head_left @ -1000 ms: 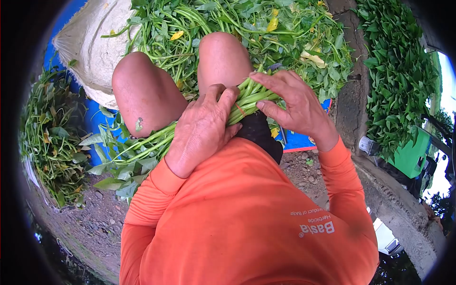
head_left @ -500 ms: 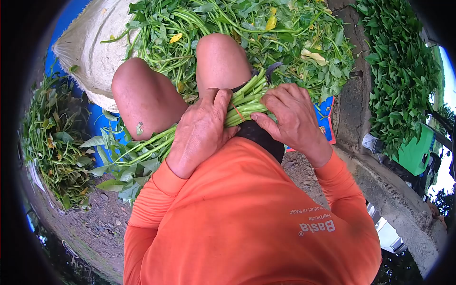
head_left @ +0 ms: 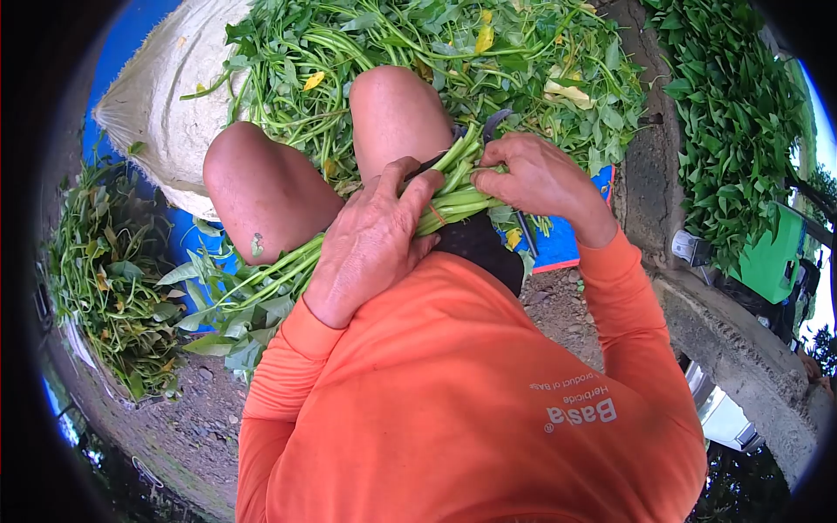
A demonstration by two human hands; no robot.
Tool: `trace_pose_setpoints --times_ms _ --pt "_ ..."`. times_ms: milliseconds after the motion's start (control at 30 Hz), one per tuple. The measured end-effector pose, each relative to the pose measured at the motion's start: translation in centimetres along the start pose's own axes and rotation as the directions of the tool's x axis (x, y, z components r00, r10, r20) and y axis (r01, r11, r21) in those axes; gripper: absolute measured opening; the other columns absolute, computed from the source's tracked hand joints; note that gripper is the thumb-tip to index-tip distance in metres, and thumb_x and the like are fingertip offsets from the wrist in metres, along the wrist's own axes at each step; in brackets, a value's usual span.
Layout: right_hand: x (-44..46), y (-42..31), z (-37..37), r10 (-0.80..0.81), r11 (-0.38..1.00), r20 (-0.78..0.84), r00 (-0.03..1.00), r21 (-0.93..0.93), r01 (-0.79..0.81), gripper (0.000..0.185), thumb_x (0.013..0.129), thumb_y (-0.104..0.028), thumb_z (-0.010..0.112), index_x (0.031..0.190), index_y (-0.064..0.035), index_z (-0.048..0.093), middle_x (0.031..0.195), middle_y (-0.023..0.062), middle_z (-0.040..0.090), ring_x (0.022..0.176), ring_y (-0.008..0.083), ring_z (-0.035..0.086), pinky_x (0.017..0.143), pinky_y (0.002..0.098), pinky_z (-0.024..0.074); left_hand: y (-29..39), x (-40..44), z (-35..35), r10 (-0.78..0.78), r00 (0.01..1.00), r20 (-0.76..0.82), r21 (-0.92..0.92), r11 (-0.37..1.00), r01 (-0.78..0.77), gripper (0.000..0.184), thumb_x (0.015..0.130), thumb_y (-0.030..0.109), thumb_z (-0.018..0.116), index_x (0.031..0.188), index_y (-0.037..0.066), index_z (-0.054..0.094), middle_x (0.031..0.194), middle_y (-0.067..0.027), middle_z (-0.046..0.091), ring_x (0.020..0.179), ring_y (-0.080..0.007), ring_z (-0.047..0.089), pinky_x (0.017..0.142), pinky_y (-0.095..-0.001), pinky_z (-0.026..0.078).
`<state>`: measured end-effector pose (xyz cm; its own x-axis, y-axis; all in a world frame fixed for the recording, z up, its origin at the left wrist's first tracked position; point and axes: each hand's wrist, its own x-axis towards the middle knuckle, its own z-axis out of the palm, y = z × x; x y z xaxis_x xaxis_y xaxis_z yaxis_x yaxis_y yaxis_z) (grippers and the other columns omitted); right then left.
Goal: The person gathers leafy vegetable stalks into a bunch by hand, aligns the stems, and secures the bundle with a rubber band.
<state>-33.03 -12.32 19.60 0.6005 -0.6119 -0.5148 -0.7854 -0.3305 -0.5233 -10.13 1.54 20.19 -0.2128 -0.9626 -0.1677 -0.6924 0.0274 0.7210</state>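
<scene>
A bundle of leafy green stems (head_left: 458,202), looking like water spinach, lies slantwise across my lap. Its leafy end hangs to the lower left, and the cut ends point to the upper right. A thin orange-red rubber band (head_left: 437,214) crosses the stems. My left hand (head_left: 370,231) is closed over the middle of the bundle. At the cut end, my right hand (head_left: 532,179) pinches some stem ends between thumb and fingers; the fingertips are partly hidden. Just beyond the cut ends shows a dark curved blade-like thing (head_left: 497,122).
A big heap of loose greens (head_left: 349,39) spreads beyond my knees, beside a pale woven sack (head_left: 161,100) on a blue sheet (head_left: 558,246). Another pile of greens (head_left: 113,279) is at left. More leafy greens (head_left: 732,131) and a green container (head_left: 774,257) stand right, past a concrete ledge (head_left: 649,148).
My right hand has shifted slightly up and its fingers have drawn into a pinch at the stem ends. The left hand keeps its hold on the bundle.
</scene>
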Motion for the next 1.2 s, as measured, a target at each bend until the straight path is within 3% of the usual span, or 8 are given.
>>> trace_pose_setpoints --times_ms 167,367,467,667,833,933,1033,1200 --pt "1.7 3.5 2.7 -0.329 0.932 -0.285 0.9 0.056 0.358 0.029 0.094 -0.027 0.071 0.097 0.002 0.075 0.105 0.0202 0.072 0.105 0.039 0.067 0.095 0.0476 0.0534 0.1 0.2 0.1 0.053 0.998 0.031 0.079 0.995 -0.055 0.073 0.08 0.007 0.088 0.148 0.016 0.062 0.144 -0.0191 0.057 0.123 -0.0445 0.065 0.103 -0.0498 0.056" --pt "2.8 3.4 1.2 0.109 0.895 0.265 0.958 0.392 -0.21 0.026 0.093 -0.023 0.074 0.098 0.0033 0.075 0.103 0.0109 0.074 0.096 0.0212 0.068 0.087 0.0373 0.0535 0.1 0.4 0.4 0.055 0.997 0.062 0.098 0.993 -0.061 0.072 0.08 0.005 0.086 0.148 0.018 0.064 0.146 -0.0188 0.055 0.124 -0.0432 0.064 0.103 -0.0497 0.056" --pt "2.0 4.3 1.6 0.011 0.886 0.247 0.969 0.448 -0.124 0.024 0.092 -0.021 0.075 0.099 0.0012 0.078 0.097 0.0038 0.075 0.09 0.0134 0.067 0.083 0.0311 0.052 0.1 0.4 0.4 0.084 0.994 0.069 0.148 0.984 -0.094 0.07 0.083 0.01 0.085 0.148 0.023 0.064 0.149 -0.0189 0.053 0.118 -0.0438 0.067 0.1 -0.0517 0.057" --pt "1.6 5.3 3.2 0.084 0.491 0.248 0.965 0.832 -0.256 0.021 0.095 -0.023 0.081 0.101 -0.0025 0.079 0.091 -0.0025 0.074 0.09 0.0111 0.067 0.086 0.0292 0.0526 -0.1 0.4 0.3 0.113 0.989 0.091 0.134 0.983 -0.125 0.07 0.081 0.007 0.085 0.147 0.023 0.066 0.15 -0.0188 0.053 0.12 -0.0429 0.066 0.101 -0.0507 0.057" --pt "-0.6 0.8 2.1 -0.209 0.863 -0.406 0.89 0.351 0.363 0.029 0.101 -0.03 0.079 0.107 -0.0018 0.076 0.144 0.0167 0.062 0.126 0.0281 0.064 0.108 0.0418 0.0505 0.0 0.5 0.5 0.073 0.991 0.11 0.118 0.989 -0.086 0.072 0.08 0.006 0.087 0.147 0.021 0.065 0.147 -0.0206 0.054 0.124 -0.0435 0.064 0.102 -0.0488 0.057" --pt "0.6 -0.4 2.5 -0.489 0.825 -0.635 0.598 -0.115 0.553 0.036 0.098 -0.036 0.08 0.116 -0.0051 0.076 0.139 0.0185 0.066 0.136 0.0393 0.06 0.113 0.0506 0.0487 -0.1 0.6 0.1 0.046 0.996 0.076 0.072 0.996 -0.052 0.077 0.081 0.01 0.088 0.152 0.014 0.056 0.143 -0.0218 0.058 0.125 -0.0431 0.065 0.102 -0.0493 0.057" --pt "0.7 0.5 5.3 -0.587 0.804 -0.473 0.657 -0.246 0.541 0.033 0.102 -0.029 0.074 0.124 -0.0039 0.074 0.142 0.0194 0.064 0.14 0.0417 0.055 0.115 0.0526 0.0463 -1.6 -0.2 0.5 0.09 0.986 -0.138 0.086 0.993 -0.078 0.093 0.081 0.027 0.093 0.153 -0.001 0.041 0.131 -0.0231 0.068 0.117 -0.0427 0.07 0.098 -0.0501 0.058" --pt "6.2 2.7 8.3 -0.569 0.777 -0.571 0.592 -0.138 0.614 0.027 0.105 -0.018 0.066 0.123 -0.0005 0.075 0.128 0.0168 0.07 0.116 0.0377 0.067 0.109 0.0457 0.0511 -2.1 1.3 -0.3 -0.343 0.91 0.232 0.234 0.928 0.29 0.11 0.07 0.051 0.1 0.149 -0.003 0.045 0.095 -0.0191 0.077 0.096 -0.0358 0.078 0.089 -0.043 0.061"
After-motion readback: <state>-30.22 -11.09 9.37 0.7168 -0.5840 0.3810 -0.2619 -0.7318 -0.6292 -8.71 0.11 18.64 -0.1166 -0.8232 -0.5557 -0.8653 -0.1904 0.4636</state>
